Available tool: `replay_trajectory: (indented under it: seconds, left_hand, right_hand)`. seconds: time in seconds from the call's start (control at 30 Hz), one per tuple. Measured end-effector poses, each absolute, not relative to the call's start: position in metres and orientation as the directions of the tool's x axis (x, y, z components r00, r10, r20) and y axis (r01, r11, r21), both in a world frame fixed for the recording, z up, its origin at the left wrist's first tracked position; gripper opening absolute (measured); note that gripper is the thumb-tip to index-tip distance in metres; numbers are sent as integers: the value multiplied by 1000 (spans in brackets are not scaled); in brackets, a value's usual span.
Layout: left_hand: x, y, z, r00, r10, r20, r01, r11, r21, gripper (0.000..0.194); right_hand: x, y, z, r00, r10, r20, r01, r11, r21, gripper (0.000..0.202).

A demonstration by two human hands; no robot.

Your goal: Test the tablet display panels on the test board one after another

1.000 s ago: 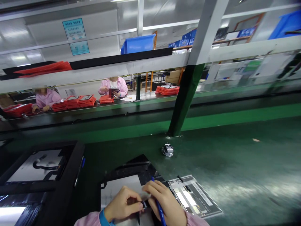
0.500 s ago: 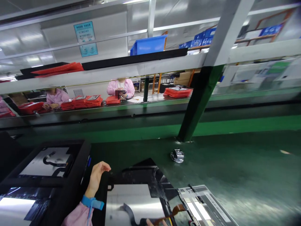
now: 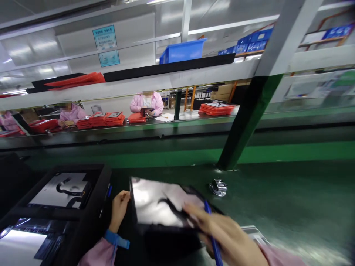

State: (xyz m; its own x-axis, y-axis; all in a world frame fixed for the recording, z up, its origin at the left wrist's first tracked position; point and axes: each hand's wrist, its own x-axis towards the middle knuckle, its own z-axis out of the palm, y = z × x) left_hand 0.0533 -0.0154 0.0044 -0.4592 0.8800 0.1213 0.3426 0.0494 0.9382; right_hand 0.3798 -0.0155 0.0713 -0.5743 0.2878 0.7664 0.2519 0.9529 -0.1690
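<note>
A flat silver-backed panel (image 3: 149, 201) with a dark ribbon cable is tilted up at the bottom centre. My right hand (image 3: 222, 229), slightly blurred, grips its right side and also has a blue pen (image 3: 213, 236) between the fingers. My left hand (image 3: 119, 207), with a blue wrist strap (image 3: 118, 239), is at the panel's left edge with fingers curled together; whether it grips the edge is too small to tell. Left of it, a black foam tray (image 3: 95, 199) holds a similar panel (image 3: 59, 189) with a ribbon cable.
A metal part (image 3: 218, 187) lies on the green bench (image 3: 291, 199). A silver-framed part (image 3: 255, 233) is partly behind my right hand. A dark green post (image 3: 246, 122) rises behind. Beyond a rail, people in pink sit by red stacks (image 3: 216, 109).
The panel has been lifted and tilted, with my right hand on it and the blue pen now showing. My left hand's fingers have closed in by the panel's edge. The view has shifted slightly.
</note>
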Motion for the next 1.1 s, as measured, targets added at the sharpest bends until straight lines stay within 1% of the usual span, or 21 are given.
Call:
replay_trajectory:
  seconds: [0.03,0.07,0.13,0.2,0.23,0.3,0.37,0.43,0.57,0.7,0.8,0.9,0.97,1.0,1.03,1.07,1.1]
  left_hand:
    - [56,-17,4,-432,890,144,389,40,920,34]
    - [59,-18,4,-392,905,165,435,24,900,32]
    - [65,-21,5,-300,934,196,506,-19,863,24]
    - [70,-24,8,-173,962,210,576,-74,814,19]
    - [71,-26,9,-100,974,204,624,-98,775,23]
    - [72,-29,12,26,988,152,723,-124,679,40]
    - [72,-30,15,94,992,84,786,-126,605,56]
    - [72,-31,16,107,993,54,797,-118,593,65]
    - [73,-30,17,108,992,62,803,-124,582,72]
    - [73,-31,20,92,994,60,815,-110,569,71]
    - [75,-34,22,66,995,77,828,-97,552,70]
    - [84,-39,21,44,993,108,850,-94,519,78]
    - [92,-41,19,20,994,106,867,-70,494,84]
    - [97,-42,17,4,996,92,875,-48,482,84]
    - [101,-42,16,-15,997,72,882,-21,470,83]
    - [104,-41,16,-33,998,48,888,7,461,81]
    - [107,-40,16,-56,998,25,889,39,457,79]
  right_hand:
    - [373,9,82,-587,297,753,251,951,-179,38]
    - [364,35,91,-602,355,715,293,931,-216,35]
    - [345,83,104,-591,561,580,477,822,-310,27]
    - [329,124,108,-570,621,538,538,777,-327,22]
    - [322,141,108,-560,640,525,558,761,-332,22]
    - [314,164,103,-545,663,513,583,740,-337,26]
    - [311,177,97,-527,689,498,609,715,-344,29]
    - [310,183,90,-506,716,481,637,686,-351,29]
    - [302,191,80,-455,783,425,707,607,-363,30]
    - [291,201,86,-411,847,338,776,520,-358,30]
    - [299,191,104,-417,859,296,800,501,-330,20]
    - [334,145,121,-476,817,325,769,566,-298,10]
    - [370,98,120,-521,764,380,720,633,-284,15]
    - [390,72,113,-535,689,490,656,704,-273,20]
    - [409,47,102,-506,625,594,603,749,-274,24]
    - [426,23,88,-461,580,672,577,771,-270,27]
    - [440,2,71,-417,560,716,576,772,-268,27]
